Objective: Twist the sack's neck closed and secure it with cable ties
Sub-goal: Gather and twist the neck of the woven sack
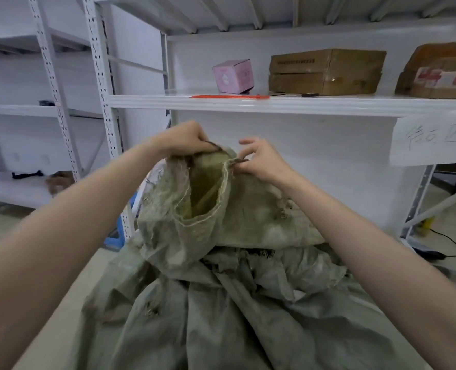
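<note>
Woven sack (253, 222), centre of frame, mouth gaping upward, neck not yet twisted. Left grip (192, 140) clenches the far rim at upper centre; right grip (261, 162) pinches the seamed edge beside it, evidently to gather the opening. An orange strip (229, 96), probably a cable tie, lies on the shelf (328, 105) above, handy for securing.
</note>
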